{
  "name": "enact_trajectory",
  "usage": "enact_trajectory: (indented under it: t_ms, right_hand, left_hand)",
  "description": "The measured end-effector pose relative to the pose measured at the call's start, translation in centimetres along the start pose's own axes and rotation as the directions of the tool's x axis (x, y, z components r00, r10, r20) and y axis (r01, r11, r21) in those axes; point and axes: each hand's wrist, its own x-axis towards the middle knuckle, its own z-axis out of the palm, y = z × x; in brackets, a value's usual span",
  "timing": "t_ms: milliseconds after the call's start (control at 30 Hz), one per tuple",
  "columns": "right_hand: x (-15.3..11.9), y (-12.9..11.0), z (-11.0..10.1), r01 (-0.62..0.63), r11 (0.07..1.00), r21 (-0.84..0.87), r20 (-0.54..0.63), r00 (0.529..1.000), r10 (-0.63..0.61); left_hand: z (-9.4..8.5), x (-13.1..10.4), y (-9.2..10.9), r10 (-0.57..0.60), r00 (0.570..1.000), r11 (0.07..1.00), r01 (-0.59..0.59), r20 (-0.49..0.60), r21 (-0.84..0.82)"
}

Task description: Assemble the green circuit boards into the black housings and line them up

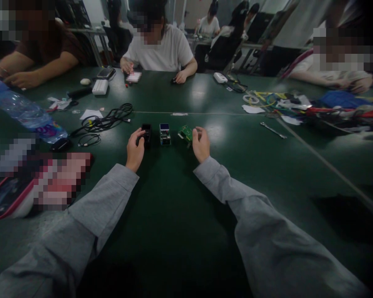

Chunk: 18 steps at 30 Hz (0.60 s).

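Observation:
My left hand is at the left side of a small black device, its fingers curled against the device's edge. Between my two hands a small module with a dark screen stands on the dark green table, touched by neither. My right hand is closed at the right edge of a green circuit board, which sits tilted, its fingertips at the board's side.
Left lie a water bottle, black cables and a pink-edged phone. To the right are a wrench and a heap of coloured wires. People sit across the table.

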Motion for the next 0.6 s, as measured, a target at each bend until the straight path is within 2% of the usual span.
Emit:
enact_trajectory:
  t_ms: [67, 133, 200, 267, 333, 400, 467, 500, 533, 567, 600]
  right_hand:
    - [0.1, 0.0, 0.0, 0.098, 0.995, -0.02, 0.019, 0.995, -0.098]
    - [0.2, -0.1, 0.0, 0.185, 0.982, -0.027, 0.092, 0.979, -0.182]
    - [0.0, -0.3, -0.4, 0.218, 0.976, -0.024, 0.167, 0.963, -0.211]
    - [-1.1, -0.8, -1.5, 0.225, 0.974, -0.019, 0.217, 0.952, -0.215]
    - [-3.4, -1.4, -3.9, 0.266, 0.964, 0.005, 0.294, 0.921, -0.256]
    - [-6.5, -1.4, -7.7, 0.329, 0.943, 0.061, 0.431, 0.843, -0.322]
    - [-9.4, -0.4, -12.9, 0.341, 0.937, 0.073, 0.585, 0.747, -0.317]
    - [-10.4, 0.5, -15.8, 0.33, 0.944, 0.025, 0.613, 0.74, -0.275]
    - [-11.0, 1.6, -18.9, 0.328, 0.944, -0.033, 0.607, 0.757, -0.242]
    - [-11.2, 2.7, -21.9, 0.316, 0.941, -0.117, 0.543, 0.814, -0.206]
    - [-11.1, 3.7, -24.8, 0.294, 0.93, -0.222, 0.418, 0.89, -0.182]
  left_hand:
    - [0.0, 0.0, 0.0, 0.004, 1.0, 1.0, -0.004, -0.001, 0.005]
    - [0.0, 0.0, 0.0, 0.009, 1.0, 1.0, -0.009, -0.002, 0.005]
    - [0.1, 0.1, -0.1, 0.013, 1.0, 1.0, -0.013, -0.002, 0.009]
    - [0.1, 0.1, 0.0, 0.015, 1.0, 1.0, -0.015, 0.0, 0.021]
    - [0.1, 0.0, 0.2, 0.013, 1.0, 0.999, -0.013, 0.002, 0.032]
    - [0.2, -0.1, 0.4, 0.015, 1.0, 0.999, -0.015, -0.004, 0.038]
    - [0.2, -0.1, 0.6, 0.021, 1.0, 0.999, -0.021, -0.009, 0.043]
    - [0.2, -0.1, 0.7, 0.024, 1.0, 0.999, -0.023, -0.011, 0.046]
    - [0.2, -0.1, 0.7, 0.026, 1.0, 0.999, -0.025, -0.013, 0.048]
    - [0.2, -0.1, 0.8, 0.028, 1.0, 0.998, -0.027, -0.013, 0.051]
    - [0.2, -0.1, 0.8, 0.031, 0.999, 0.998, -0.03, -0.013, 0.052]
